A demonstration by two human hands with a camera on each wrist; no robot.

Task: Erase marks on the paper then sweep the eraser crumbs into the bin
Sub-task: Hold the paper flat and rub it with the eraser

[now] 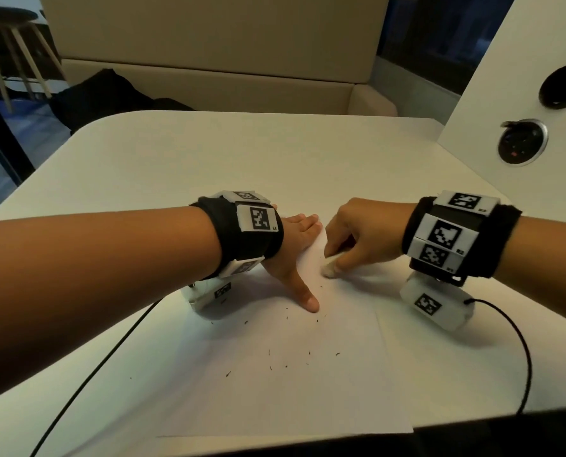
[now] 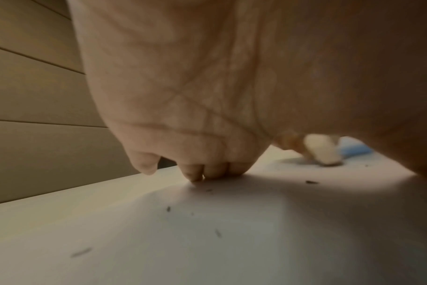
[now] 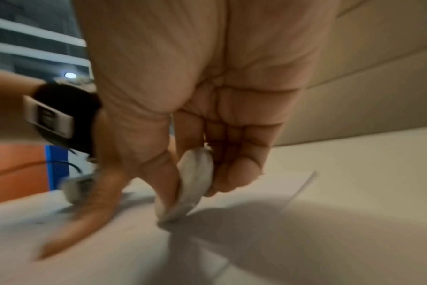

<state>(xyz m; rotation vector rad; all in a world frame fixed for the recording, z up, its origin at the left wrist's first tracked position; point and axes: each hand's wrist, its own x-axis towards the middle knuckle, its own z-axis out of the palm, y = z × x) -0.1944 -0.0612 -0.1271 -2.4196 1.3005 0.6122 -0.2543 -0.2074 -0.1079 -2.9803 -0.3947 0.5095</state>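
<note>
White paper (image 1: 275, 384) flat on white table (image 1: 209, 153), near edge at the table's front edge. Dark eraser crumbs (image 1: 270, 352) scattered over near and middle part of the paper, a few on the table just left of it. Black cable (image 1: 87, 374) trailing across the table at left, another looping at right. Left hand (image 1: 291, 255) palm down on the paper's left side, fingers straight and pressed together, thumb spread out toward the near side, tip on the sheet. Right hand (image 1: 361, 239) just right of it, thumb and fingers pinching white eraser (image 1: 330, 267), eraser's lower end touching the paper near its far part. Beige bench seat (image 1: 209, 61) beyond the table.
</note>
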